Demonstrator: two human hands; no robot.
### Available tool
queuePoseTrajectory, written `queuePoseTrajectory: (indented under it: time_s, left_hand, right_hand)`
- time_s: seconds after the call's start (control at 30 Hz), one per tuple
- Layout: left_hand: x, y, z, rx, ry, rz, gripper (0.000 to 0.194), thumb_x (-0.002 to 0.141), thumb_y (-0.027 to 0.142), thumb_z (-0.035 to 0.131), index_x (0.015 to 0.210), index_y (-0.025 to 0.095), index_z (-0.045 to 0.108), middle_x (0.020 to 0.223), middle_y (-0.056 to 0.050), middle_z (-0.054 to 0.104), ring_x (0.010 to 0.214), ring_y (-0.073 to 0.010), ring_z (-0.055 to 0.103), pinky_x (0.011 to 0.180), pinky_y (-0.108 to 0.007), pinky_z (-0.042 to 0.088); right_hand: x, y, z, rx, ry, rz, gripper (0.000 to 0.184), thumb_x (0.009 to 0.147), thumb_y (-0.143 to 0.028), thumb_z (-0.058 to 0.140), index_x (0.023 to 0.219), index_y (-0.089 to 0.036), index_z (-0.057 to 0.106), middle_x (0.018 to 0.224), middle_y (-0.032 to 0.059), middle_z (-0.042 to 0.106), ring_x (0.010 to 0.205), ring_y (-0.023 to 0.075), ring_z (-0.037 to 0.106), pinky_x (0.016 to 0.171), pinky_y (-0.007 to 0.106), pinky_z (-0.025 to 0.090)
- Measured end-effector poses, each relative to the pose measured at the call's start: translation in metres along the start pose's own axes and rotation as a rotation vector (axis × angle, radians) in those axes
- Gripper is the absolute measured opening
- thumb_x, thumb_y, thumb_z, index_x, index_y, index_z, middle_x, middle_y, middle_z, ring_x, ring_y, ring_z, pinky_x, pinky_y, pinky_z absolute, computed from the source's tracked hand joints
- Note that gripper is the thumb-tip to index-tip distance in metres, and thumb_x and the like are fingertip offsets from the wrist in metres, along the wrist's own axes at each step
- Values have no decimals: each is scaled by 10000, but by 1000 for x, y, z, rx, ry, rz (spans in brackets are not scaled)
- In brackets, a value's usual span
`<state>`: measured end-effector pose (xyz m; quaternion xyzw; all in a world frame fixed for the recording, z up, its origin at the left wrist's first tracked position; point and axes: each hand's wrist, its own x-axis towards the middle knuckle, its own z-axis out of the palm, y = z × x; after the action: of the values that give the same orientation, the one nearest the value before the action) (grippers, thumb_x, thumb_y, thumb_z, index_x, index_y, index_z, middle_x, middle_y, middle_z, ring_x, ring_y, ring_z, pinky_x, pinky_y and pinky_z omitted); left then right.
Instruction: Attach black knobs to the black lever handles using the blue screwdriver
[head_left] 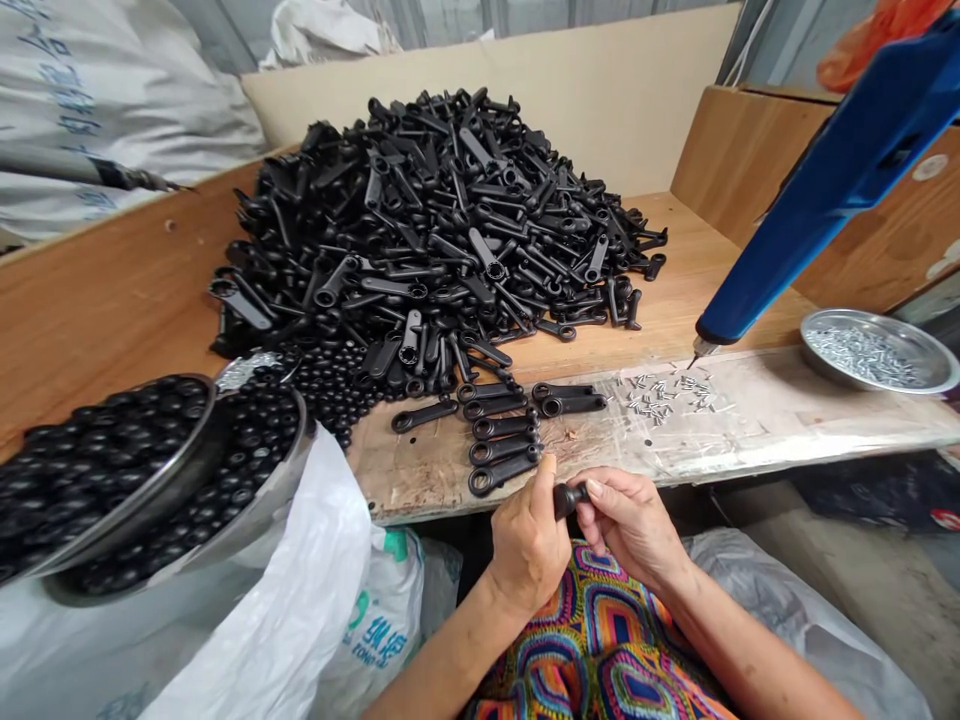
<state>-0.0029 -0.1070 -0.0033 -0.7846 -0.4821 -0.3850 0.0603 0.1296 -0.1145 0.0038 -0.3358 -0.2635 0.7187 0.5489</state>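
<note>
My left hand (529, 540) and my right hand (630, 520) meet just below the table's front edge, both pinched on one small black plastic part (570, 497) held between them. Right above my hands, several black lever-shaped handles (504, 440) lie side by side in a row on the worn wooden table (112, 300). Behind them rises a big heap of the same black handles (442, 230). Small black round knobs (330, 385) spill along the heap's left foot.
Two metal bowls (180, 480) of black knobs stand at the left over white plastic bags (300, 620). A blue powered screwdriver (825, 180) hangs at the right, tip over scattered small screws (667, 395). A metal dish of screws (877, 350) sits far right. Sacks lie behind.
</note>
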Motion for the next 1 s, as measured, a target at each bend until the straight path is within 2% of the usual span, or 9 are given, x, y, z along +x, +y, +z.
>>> queuePoseTrajectory:
  time_s: [0.2, 0.3, 0.4, 0.5, 0.6, 0.7, 0.83, 0.93, 1.0]
  left_hand:
    - [-3, 6, 9, 68, 61, -5, 389, 841, 104, 430, 1225, 47, 404, 839, -144, 689, 672, -203, 671, 615, -281, 533]
    - [1, 13, 10, 41, 76, -33, 465, 836, 119, 438, 1282, 42, 334, 846, -152, 682, 663, -223, 664, 606, -305, 527]
    - [15, 15, -4, -183, -40, -135, 511, 830, 147, 437, 1315, 64, 300, 944, -161, 668, 764, -237, 664, 683, -321, 525]
    - [28, 4, -30, -523, -251, -373, 450, 837, 167, 431, 1284, 133, 384, 939, -98, 664, 860, -218, 643, 774, -311, 502]
    - [31, -21, -57, -883, -479, -641, 352, 812, 178, 465, 1163, 182, 483, 728, -1, 619, 587, -138, 603, 535, -231, 484]
    - [23, -54, -73, -1032, -651, -798, 354, 775, 163, 487, 1128, 187, 494, 584, 61, 525, 368, -80, 436, 353, -191, 352]
    - [11, -95, -81, -537, -337, -702, 396, 776, 188, 538, 1171, 197, 499, 834, -20, 633, 737, -167, 608, 674, -288, 489]
    - [5, -118, -76, -3, -73, -514, 314, 810, 226, 522, 1116, 171, 564, 1013, -90, 620, 990, -249, 552, 877, -393, 424]
    - [5, -130, -69, 224, -20, -396, 235, 814, 212, 518, 1021, 175, 625, 1039, -98, 615, 1058, -283, 504, 894, -424, 397]
  right_hand:
    - [-6, -5, 9, -7, 103, 46, 230, 703, -329, 704, 752, -110, 658, 480, -22, 531, 338, 67, 464, 274, 138, 349]
    - [-10, -10, 14, -74, 153, -38, 221, 739, -345, 673, 789, -132, 649, 504, -28, 523, 387, 73, 481, 318, 147, 374]
    - [-8, -21, 17, -382, 107, -203, 175, 824, -315, 586, 892, -168, 654, 572, -11, 561, 474, 91, 527, 410, 178, 438]
    - [2, -31, 25, -886, -88, -583, 184, 833, -216, 574, 1003, -194, 639, 760, 36, 648, 652, 137, 603, 589, 234, 504]
    - [17, -33, 44, -1237, -405, -946, 286, 830, -123, 545, 1112, -166, 573, 927, 85, 648, 820, 179, 601, 724, 291, 493]
    - [37, -28, 69, -1535, -586, -1026, 204, 859, -106, 453, 1021, -129, 575, 855, 92, 627, 762, 184, 570, 680, 305, 468]
    - [77, -17, 105, -1976, -703, -854, 122, 823, -103, 463, 819, -146, 577, 739, 68, 605, 679, 186, 564, 603, 282, 425]
    - [112, -6, 132, -2172, -705, -616, 155, 842, -153, 453, 809, -130, 602, 762, 106, 645, 682, 195, 617, 573, 261, 423]
    - [131, 3, 146, -2233, -668, -514, 220, 861, -179, 426, 793, -119, 626, 745, 135, 665, 675, 221, 642, 559, 273, 433]
